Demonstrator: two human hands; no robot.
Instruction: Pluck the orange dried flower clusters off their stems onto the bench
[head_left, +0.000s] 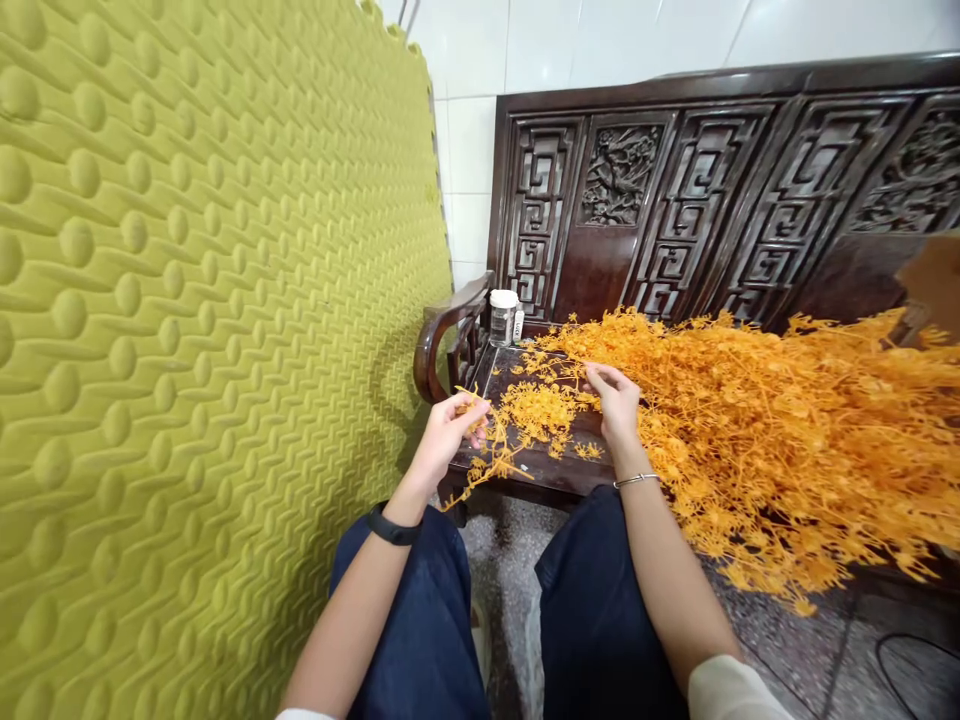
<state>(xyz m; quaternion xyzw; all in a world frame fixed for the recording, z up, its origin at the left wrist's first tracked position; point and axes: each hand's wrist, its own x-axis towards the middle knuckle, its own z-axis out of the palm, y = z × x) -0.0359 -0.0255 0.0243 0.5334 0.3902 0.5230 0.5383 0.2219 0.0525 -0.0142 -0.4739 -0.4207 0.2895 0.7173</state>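
Note:
My left hand is closed on a small orange plastic sprig that trails down past the front edge of the dark wooden bench. My right hand rests on the bench seat with fingers curled, touching loose orange sprigs at the edge of a big pile of orange artificial branches. The pile covers most of the seat to the right. Whether the right hand grips a sprig is hard to tell.
A large upright green foam mat with a bumpy surface fills the left side. A small white-capped jar stands at the bench's back left corner by the armrest. The carved backrest and white tiled wall lie behind.

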